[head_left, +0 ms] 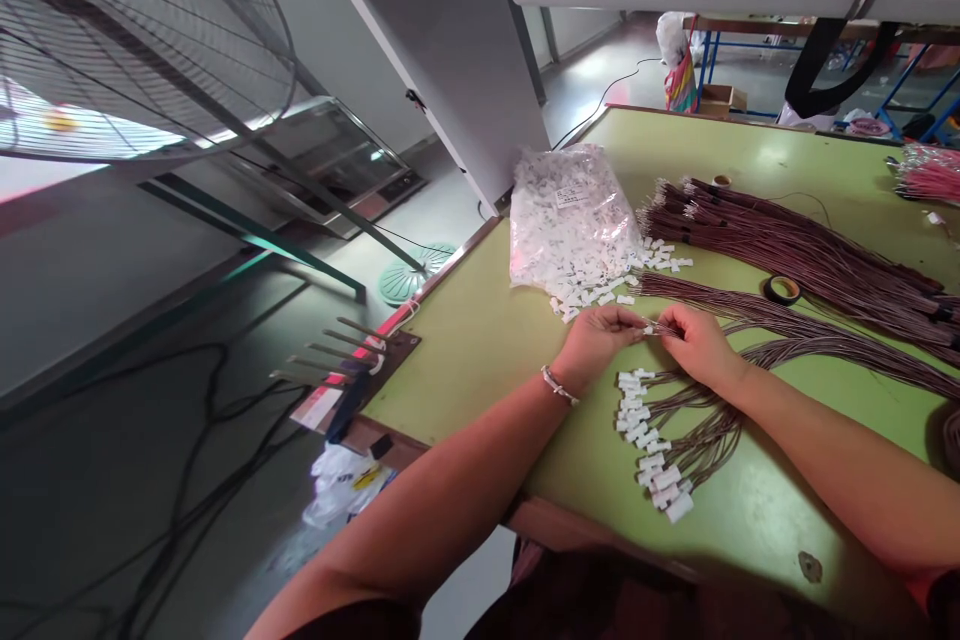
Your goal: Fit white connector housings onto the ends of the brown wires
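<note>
My left hand (598,345) pinches a small white connector (649,328) at the middle of the green table. Close beside it on the right, my right hand (696,345) is closed on the thin brown wires that meet this connector. Below my hands lies a fanned row of wires ending in white connectors (651,455). Loose white connectors (592,298) spill from a clear plastic bag (570,205) just beyond my left hand. A long bundle of brown wires (795,325) runs off to the right, behind my right hand.
More brown wire bundles (795,245) lie at the back right, near a black tape roll (781,290) and a small tan roll (721,181). A pronged metal rack (375,360) sits on the table's (465,340) left edge. A large fan (150,40) stands at upper left.
</note>
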### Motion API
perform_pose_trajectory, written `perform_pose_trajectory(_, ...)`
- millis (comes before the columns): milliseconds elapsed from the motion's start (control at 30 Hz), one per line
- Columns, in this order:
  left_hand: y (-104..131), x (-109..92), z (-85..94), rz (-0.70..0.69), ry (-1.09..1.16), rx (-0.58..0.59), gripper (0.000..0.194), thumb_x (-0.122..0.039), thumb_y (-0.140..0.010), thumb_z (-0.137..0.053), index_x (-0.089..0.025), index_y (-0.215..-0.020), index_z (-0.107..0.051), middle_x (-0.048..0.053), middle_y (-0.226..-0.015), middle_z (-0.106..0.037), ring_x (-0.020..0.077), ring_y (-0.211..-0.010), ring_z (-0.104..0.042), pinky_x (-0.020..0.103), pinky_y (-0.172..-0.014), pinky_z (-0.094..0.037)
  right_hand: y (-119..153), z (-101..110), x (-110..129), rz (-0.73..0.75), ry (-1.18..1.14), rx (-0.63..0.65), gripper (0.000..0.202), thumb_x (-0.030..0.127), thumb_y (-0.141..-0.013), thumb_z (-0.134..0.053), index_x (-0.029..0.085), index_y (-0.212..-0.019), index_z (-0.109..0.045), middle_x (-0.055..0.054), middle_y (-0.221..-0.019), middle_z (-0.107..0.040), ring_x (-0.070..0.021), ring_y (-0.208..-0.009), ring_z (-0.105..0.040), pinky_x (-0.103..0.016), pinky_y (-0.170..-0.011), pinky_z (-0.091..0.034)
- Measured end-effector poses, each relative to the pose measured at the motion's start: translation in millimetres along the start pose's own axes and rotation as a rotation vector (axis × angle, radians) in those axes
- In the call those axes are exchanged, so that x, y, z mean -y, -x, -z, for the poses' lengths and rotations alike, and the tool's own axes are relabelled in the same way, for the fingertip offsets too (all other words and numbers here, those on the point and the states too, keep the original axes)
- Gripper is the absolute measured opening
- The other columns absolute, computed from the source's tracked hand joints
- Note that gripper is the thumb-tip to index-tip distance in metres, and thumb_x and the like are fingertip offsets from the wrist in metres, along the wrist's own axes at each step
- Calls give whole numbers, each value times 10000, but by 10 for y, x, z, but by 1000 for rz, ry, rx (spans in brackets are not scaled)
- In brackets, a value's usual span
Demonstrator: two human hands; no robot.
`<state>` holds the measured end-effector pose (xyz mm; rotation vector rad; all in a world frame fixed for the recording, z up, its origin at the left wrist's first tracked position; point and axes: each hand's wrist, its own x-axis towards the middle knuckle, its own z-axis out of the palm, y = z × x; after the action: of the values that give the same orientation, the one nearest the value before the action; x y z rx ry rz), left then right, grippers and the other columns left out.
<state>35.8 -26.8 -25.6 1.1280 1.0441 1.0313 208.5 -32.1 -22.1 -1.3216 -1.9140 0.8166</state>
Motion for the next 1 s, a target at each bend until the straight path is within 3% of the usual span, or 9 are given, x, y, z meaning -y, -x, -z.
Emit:
perform_pose_trajectory(267,2,-6,26,-17,11,-17,139,-193,-576,-750,-128,-676,-679,18,-640,-662,108,-608,-578,245,-653,-473,3,58,-10,-15,-52,9,59,182,-673,-522,177,-681,-580,34,-574,-549,-100,-526,-438,-218,-525,-327)
perform_pose_trajectory(733,3,-16,-44,-32,-37,-21,98,-164,-569,-732,-123,-641,-678,21,-633,-664,112,-610,-581,249,-653,-490,-42,15,-4,5,70,17,50,157,-692,-530,179,-657,-557,20,-557,-554,-105,-515,-431,-223,-522,-311)
perform_pose_trajectory(1000,15,8,-33,-69,21,-31,202,-203,-574,-749,-125,-746,-680,23,-708,-676,111,-661,-594,243,-674,-493,-43,52,-8,-9,4,51,83,162,-682,-513,168,-657,-592,19,-587,-569,-108,-558,-468,-218,-551,-338)
